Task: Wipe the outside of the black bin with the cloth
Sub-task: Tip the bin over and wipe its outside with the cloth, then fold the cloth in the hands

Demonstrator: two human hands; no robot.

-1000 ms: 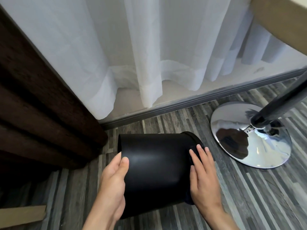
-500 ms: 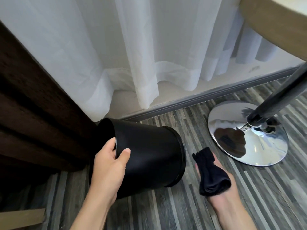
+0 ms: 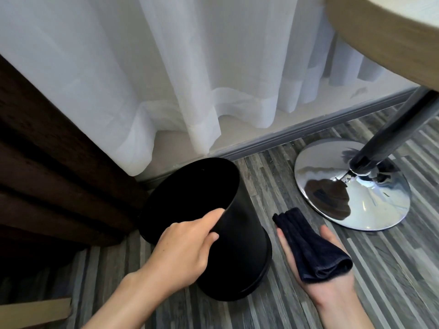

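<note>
The black bin (image 3: 240, 238) stands tilted on the striped floor, its open mouth turned up and to the left and its base at the lower right. My left hand (image 3: 185, 252) grips the near rim, thumb outside and fingers curled over the edge. The folded dark cloth (image 3: 311, 248) lies across my right hand (image 3: 330, 288), which is held palm up just right of the bin, a small gap away from its wall.
A chrome table base (image 3: 370, 200) with a dark pole (image 3: 389, 136) sits right of the cloth, under a round tabletop (image 3: 389, 32). White sheer curtain (image 3: 166, 67) hangs behind the bin. Dark brown drape (image 3: 47, 174) crowds its left side. A cardboard piece (image 3: 33, 312) lies bottom left.
The bin went from lying on its side to nearly upright, mouth up. My left hand shifted onto the rim. My right hand left the bin's wall and turned palm up with the cloth.
</note>
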